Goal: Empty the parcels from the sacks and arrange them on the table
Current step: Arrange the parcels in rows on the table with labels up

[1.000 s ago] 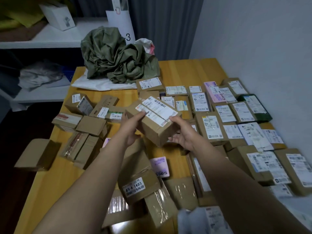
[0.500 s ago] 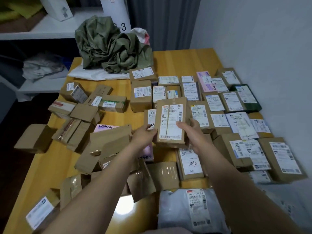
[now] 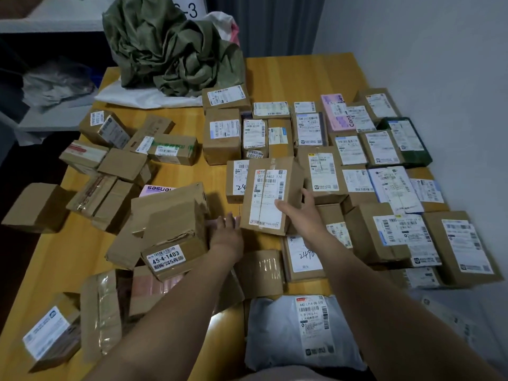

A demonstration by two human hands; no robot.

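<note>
**Setting box down at the rows**

Gripping the box by its right edge with the right hand, thumb on the label, fingers behind. Lying label-up and a little tilted at mid-table, at the near-left end of the rows, overlapping the parcel behind. Keeping the left hand flat and slack just beside the lower left corner, holding nothing; cannot tell whether touching. Leaving the pile to the left unsorted, the sacks crumpled at the far end.

Could twist under a one-handed grip and land crooked, shoving neighbours out of line or covering their labels.

Half a second ago, held by both hands; now by the right alone, with the left let go and lower
</note>
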